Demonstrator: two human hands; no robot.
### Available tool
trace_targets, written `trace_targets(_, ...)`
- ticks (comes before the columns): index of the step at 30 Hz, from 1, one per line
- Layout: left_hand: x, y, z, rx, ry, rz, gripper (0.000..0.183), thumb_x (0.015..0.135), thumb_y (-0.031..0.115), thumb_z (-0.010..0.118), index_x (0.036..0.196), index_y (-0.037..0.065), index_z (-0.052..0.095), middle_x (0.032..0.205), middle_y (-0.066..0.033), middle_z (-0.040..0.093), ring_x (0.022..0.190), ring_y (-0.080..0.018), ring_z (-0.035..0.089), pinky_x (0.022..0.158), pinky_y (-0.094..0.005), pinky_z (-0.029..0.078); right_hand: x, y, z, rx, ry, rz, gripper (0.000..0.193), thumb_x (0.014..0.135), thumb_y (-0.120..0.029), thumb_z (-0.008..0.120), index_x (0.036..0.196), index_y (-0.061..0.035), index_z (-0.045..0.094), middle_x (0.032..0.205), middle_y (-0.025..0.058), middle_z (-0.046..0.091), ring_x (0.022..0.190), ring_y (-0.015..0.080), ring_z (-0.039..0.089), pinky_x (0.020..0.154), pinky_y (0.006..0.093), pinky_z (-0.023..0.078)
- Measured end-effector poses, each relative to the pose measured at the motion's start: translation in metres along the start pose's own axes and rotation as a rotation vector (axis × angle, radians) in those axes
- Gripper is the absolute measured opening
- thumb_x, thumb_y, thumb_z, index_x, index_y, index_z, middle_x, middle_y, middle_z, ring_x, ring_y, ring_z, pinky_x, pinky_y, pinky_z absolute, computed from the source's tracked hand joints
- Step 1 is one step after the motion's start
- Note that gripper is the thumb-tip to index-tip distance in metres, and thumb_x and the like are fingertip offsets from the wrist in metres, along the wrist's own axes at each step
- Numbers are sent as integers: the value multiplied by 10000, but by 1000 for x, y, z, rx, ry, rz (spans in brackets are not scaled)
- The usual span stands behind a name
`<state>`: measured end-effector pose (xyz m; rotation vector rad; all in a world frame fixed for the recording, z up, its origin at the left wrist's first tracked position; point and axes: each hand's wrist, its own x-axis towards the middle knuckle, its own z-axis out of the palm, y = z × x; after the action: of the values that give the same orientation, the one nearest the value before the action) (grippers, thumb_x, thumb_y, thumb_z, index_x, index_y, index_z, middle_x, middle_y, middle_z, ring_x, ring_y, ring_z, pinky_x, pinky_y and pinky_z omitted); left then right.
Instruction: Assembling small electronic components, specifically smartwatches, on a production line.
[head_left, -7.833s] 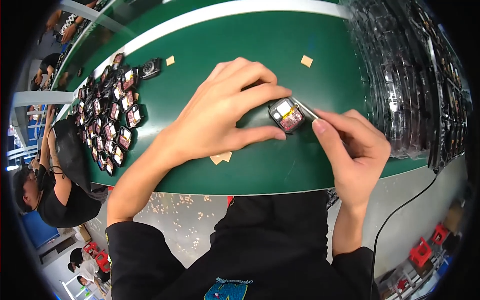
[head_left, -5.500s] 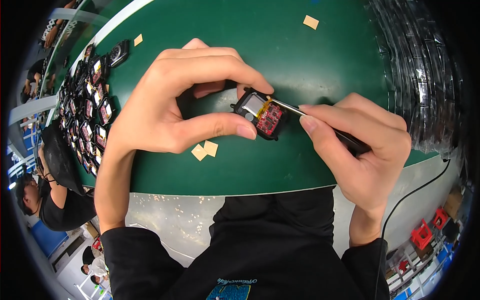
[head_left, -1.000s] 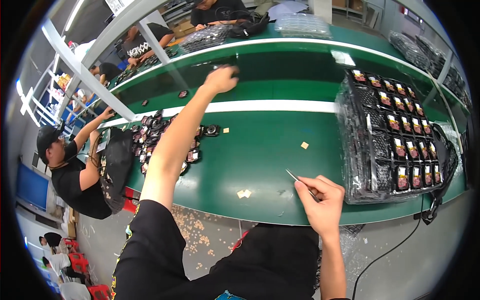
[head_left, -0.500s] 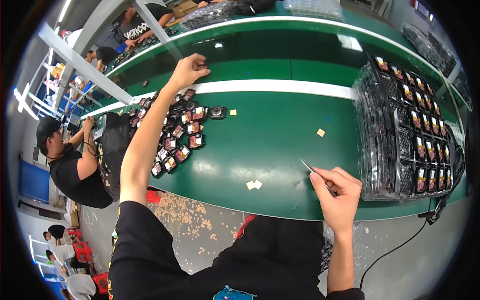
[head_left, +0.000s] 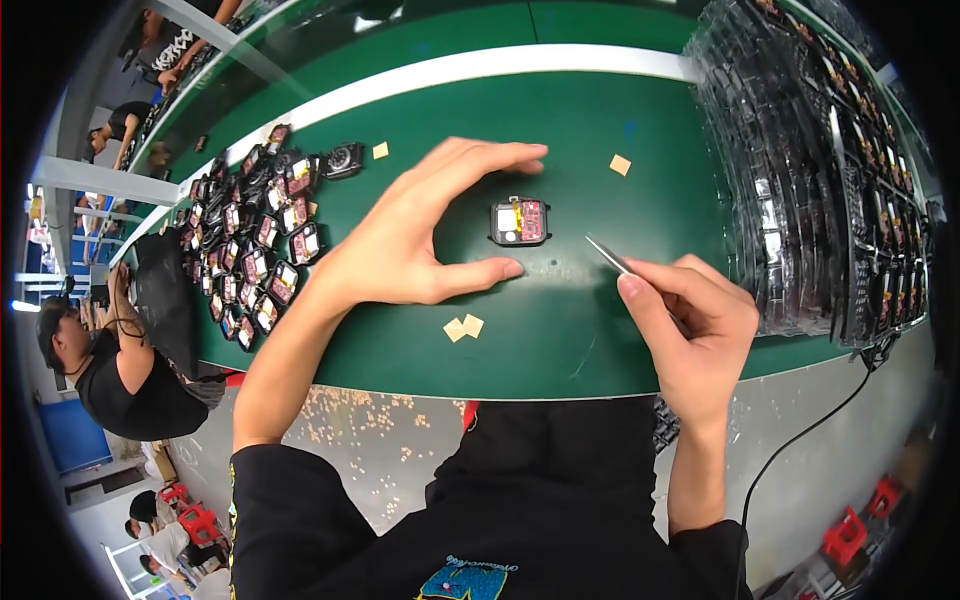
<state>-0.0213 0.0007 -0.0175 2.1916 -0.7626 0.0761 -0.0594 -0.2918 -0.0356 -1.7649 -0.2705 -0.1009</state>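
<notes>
A smartwatch case (head_left: 521, 222) lies on the green bench with its inside up, showing a reddish circuit board, a yellow strip and a pale part. My left hand (head_left: 420, 235) arches open to the left of it, thumb and fingers spread apart with a gap to the case. Metal tweezers (head_left: 606, 254) are gripped by my right hand (head_left: 697, 325), their tips pointing up and left, a little to the right of the case. Left of my left hand is a pile of similar watch cases (head_left: 255, 262), with one dark case (head_left: 343, 160) at its upper right.
Small tan squares (head_left: 464, 327) lie below my left hand, another tan square (head_left: 620, 165) farther up. Tall stacked clear trays (head_left: 775, 180) stand at the right beside a black cable (head_left: 795, 435). A co-worker (head_left: 120, 360) sits at the left end of the green bench (head_left: 600, 350).
My left hand has come back from the far side of the bench to the middle. A watch case now lies there. The view has shifted; the tweezers stay in my right hand.
</notes>
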Motion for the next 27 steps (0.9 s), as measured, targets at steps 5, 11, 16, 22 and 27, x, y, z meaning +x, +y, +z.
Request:
trace_targets(5,-6,-4,-7,257,-54,-22,625,758,240,976,1314,48,763,1263,-111,691,1186,-309,626,1051,-428,497,0,-3,1,-13,-12,14,165,919,54,845,1084,42,843,772,5,682,648,19,556,559,209,372)
trace_targets(11,-7,0,4,125,-32,22,539,783,231,968,1269,69,803,1167,-80,735,1018,-263,659,941,-380,499,0,-3,-2,-5,-49,33,159,924,47,846,1083,46,844,781,13,695,667,18,559,571,204,378)
trace_targets(16,-10,7,13,38,-108,54,586,751,246,985,1279,59,811,1049,-48,763,967,-234,682,880,-353,458,4,-3,-2,95,-91,94,150,932,36,846,1081,47,844,776,11,686,667,13,525,569,204,358)
trace_targets(22,-10,4,16,30,-96,71,581,716,252,993,1225,25,828,969,-58,754,934,-235,687,916,-368,448,13,-1,0,-21,-206,85,118,876,56,840,993,38,845,682,6,632,601,21,490,528,230,305)
trace_targets(27,-10,3,15,33,-96,77,592,705,249,994,1223,15,828,977,-65,760,932,-234,683,909,-359,452,14,-2,2,-204,-255,-95,145,878,84,824,1018,55,848,705,-2,614,625,30,518,566,214,356)
